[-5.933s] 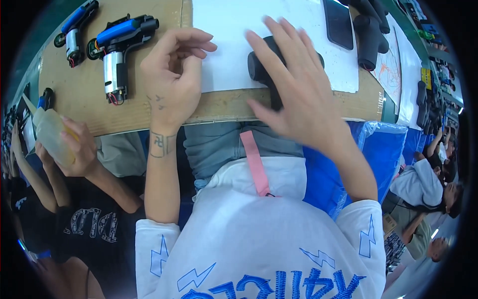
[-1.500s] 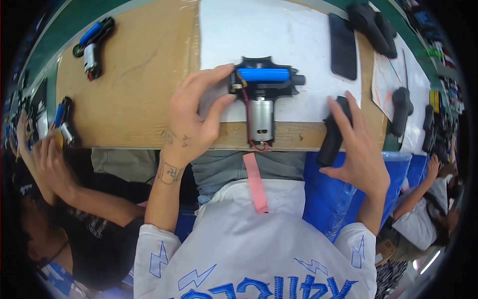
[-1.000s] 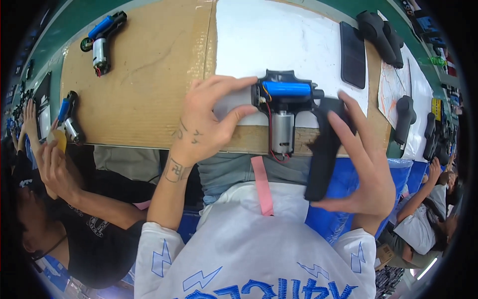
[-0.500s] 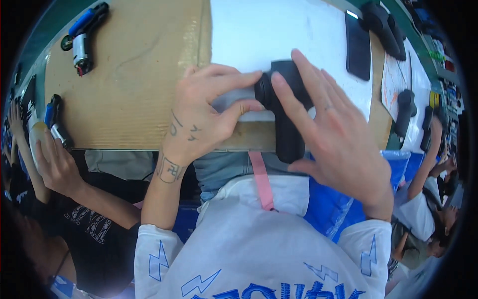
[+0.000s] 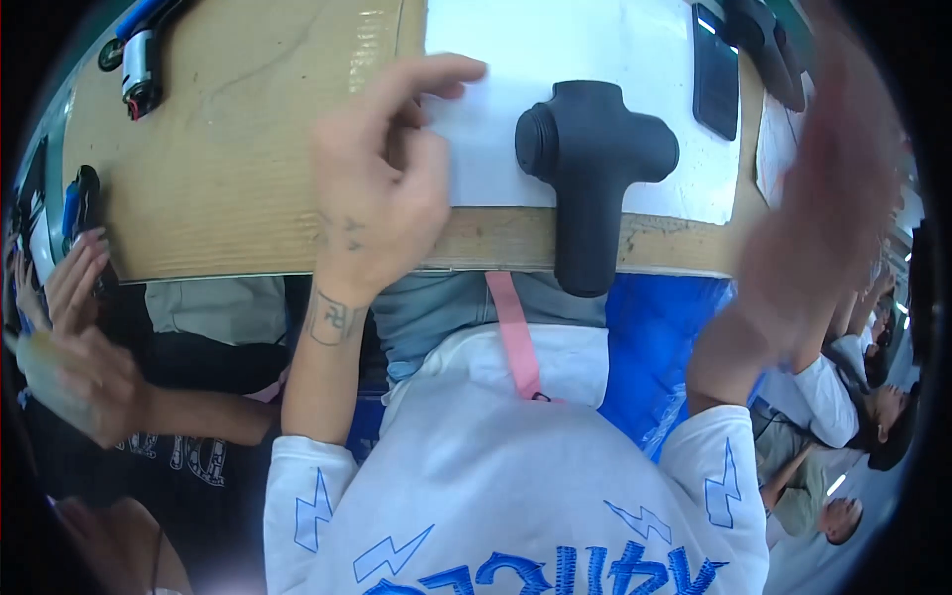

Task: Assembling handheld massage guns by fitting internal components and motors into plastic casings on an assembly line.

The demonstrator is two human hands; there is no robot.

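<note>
A black massage gun (image 5: 593, 169) lies on the white sheet (image 5: 476, 169) in front of me, and its handle hangs over the table's front edge. Neither hand touches it. My left hand (image 5: 387, 169) hovers just left of it with nothing in it, index finger stretched and the other fingers loosely bent, thumb apart. Far to the right my right hand (image 5: 828, 178) is raised, smeared by motion, over the area beside the phone. Its fingers are too blurred to read, and whether it holds anything I cannot make out.
A black phone (image 5: 715, 74) lies on the sheet's right side, with another black massage gun (image 5: 769, 50) beyond it. Opened blue-and-black units with a silver motor (image 5: 138, 69) sit at the far left. A co-worker's hands (image 5: 84, 367) move at left; people sit at right.
Both hands have let go of the massage gun, which now rests on the table. My right hand has swung far right and up; my left has drawn back slightly left. The view has shifted a little.
</note>
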